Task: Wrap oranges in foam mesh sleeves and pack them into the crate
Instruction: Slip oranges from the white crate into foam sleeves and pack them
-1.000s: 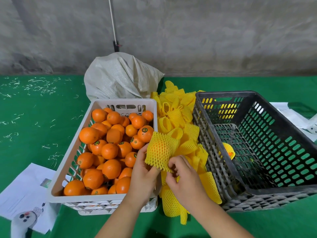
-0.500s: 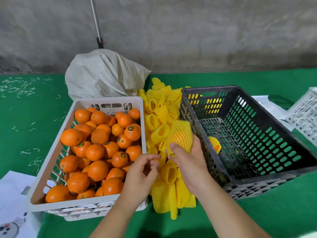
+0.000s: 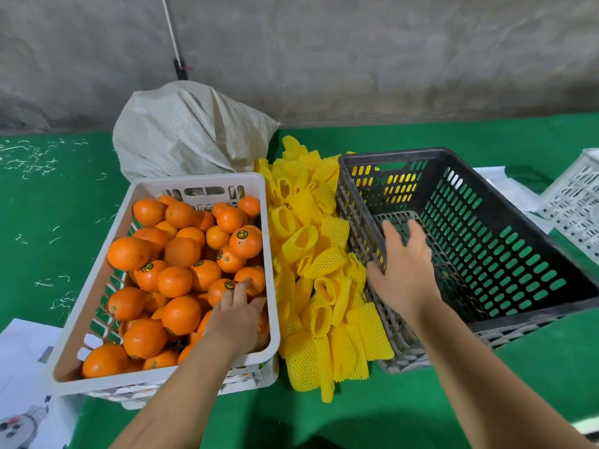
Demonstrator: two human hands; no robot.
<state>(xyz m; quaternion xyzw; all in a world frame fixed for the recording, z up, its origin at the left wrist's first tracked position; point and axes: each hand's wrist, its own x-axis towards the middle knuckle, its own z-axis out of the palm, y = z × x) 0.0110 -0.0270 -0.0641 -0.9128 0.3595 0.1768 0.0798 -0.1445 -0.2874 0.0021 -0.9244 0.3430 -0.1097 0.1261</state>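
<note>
The oranges (image 3: 181,273) fill a white crate (image 3: 97,293) on the left of the green table (image 3: 48,222), heaped bare, several showing small round stickers. The person's left hand (image 3: 238,314) reaches down into the near right corner of that crate, fingers laid straight over the fruit, fingertips touching an orange near the crate's right wall; I cannot tell whether it has got round one. Just beside the white crate, filling the gap between the two crates, lies a long pile of yellow foam mesh sleeves (image 3: 311,270), some standing open like little tubes, some flattened at the near end.

To the right of that pile sits the black crate (image 3: 518,241), slotted sides letting the green show through. The right hand (image 3: 403,270) hangs over its near left wall, fingers spread and relaxed, holding nothing, slightly blurred. The hand hides the part of the crate's floor beneath it.

Behind the white crate slumps a pale woven sack (image 3: 188,134) against the grey wall. Sheets of white paper (image 3: 22,358) lie at the near left edge, and part of another white basket (image 3: 577,202) shows at the far right.
</note>
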